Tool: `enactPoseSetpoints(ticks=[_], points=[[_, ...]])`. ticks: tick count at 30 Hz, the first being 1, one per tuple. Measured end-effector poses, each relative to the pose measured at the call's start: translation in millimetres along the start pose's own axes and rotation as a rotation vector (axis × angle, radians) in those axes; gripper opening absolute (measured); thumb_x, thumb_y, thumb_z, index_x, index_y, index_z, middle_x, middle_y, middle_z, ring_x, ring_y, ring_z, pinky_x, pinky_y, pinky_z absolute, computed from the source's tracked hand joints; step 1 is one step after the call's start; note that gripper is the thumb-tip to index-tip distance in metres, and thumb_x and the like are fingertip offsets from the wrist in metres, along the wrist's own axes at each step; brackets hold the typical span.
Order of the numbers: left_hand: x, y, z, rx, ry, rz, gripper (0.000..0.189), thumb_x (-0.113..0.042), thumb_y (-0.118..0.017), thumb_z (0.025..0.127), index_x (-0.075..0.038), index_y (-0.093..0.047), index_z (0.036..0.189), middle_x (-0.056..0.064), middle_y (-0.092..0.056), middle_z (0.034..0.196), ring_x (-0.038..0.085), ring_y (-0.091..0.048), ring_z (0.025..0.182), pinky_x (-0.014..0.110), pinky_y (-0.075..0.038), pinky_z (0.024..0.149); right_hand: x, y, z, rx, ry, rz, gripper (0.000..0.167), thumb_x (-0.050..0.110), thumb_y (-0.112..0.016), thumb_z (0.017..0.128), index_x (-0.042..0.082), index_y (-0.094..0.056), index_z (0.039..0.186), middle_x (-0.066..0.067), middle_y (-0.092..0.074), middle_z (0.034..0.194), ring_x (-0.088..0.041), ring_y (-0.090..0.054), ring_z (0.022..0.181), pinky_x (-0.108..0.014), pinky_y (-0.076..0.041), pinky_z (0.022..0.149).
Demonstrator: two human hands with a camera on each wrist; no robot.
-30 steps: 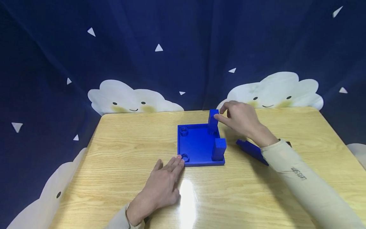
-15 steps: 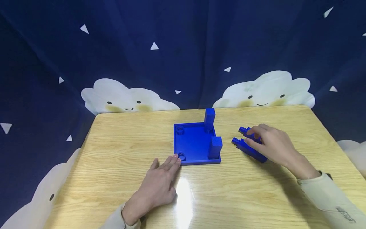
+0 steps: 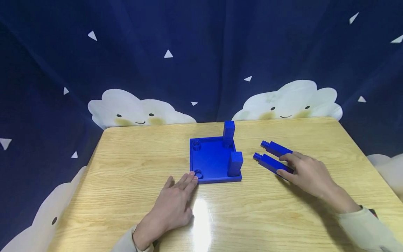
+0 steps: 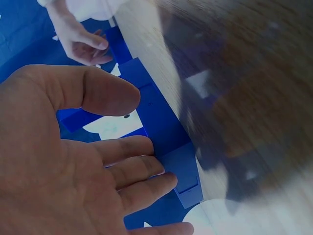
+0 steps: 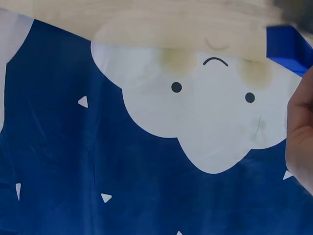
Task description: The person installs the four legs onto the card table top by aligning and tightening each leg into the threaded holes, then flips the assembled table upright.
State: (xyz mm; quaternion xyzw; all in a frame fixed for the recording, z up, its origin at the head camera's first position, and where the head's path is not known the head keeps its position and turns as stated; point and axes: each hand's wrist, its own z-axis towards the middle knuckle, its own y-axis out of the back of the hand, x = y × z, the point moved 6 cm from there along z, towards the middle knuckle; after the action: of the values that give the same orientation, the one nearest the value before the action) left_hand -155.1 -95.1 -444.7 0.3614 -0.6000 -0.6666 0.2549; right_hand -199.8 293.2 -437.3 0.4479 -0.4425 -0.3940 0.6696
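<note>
A square blue base with a raised rim lies on the table, looking like an upside-down toy tabletop. Two blue legs, a near one and a far one, stand upright at its right corners. Round sockets show at the left corners. My left hand, fingers extended, rests its fingertips on the base's near-left corner; its palm faces the left wrist camera. My right hand pinches the right end of a lying blue leg between thumb and fingers. The leg's threaded end points left.
Just behind it lies another blue leg, roughly parallel, its right end partly covered by my hand. The wooden table ends at the back against a dark blue curtain printed with clouds.
My right hand has left the far upright leg and moved right and nearer to the lying legs, where it now pinches the nearer one. My left hand has stayed at the base's corner.
</note>
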Motion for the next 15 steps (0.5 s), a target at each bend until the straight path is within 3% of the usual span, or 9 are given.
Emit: enactPoseSetpoints(ticks=[8, 15], points=[[1.2, -1.8, 1.3, 0.012, 0.008, 0.004, 0.080, -0.018, -0.069, 0.083, 0.004, -0.052, 0.158, 0.021, -0.046, 0.165, 0.036, -0.051, 0.149, 0.070, -0.036, 0.119, -4.7, -10.9, -5.3, 0.028, -0.014, -0.003, 0.049, 0.033, -0.094, 0.084, 0.002, -0.075, 0.117, -0.014, -0.075, 0.097, -0.030, -0.071, 0.077, -0.055, -0.057, 0.060], [0.5, 0.7, 0.3, 0.021, 0.010, -0.016, 0.082, -0.017, -0.070, 0.081, 0.004, -0.052, 0.159, 0.021, -0.046, 0.166, 0.036, -0.050, 0.150, 0.070, -0.036, 0.120, -6.8, -17.6, -9.8, 0.042, -0.023, -0.001, 0.048, 0.029, -0.095, 0.083, 0.000, -0.073, 0.113, -0.011, -0.073, 0.092, -0.024, -0.065, 0.072, -0.049, -0.054, 0.057]])
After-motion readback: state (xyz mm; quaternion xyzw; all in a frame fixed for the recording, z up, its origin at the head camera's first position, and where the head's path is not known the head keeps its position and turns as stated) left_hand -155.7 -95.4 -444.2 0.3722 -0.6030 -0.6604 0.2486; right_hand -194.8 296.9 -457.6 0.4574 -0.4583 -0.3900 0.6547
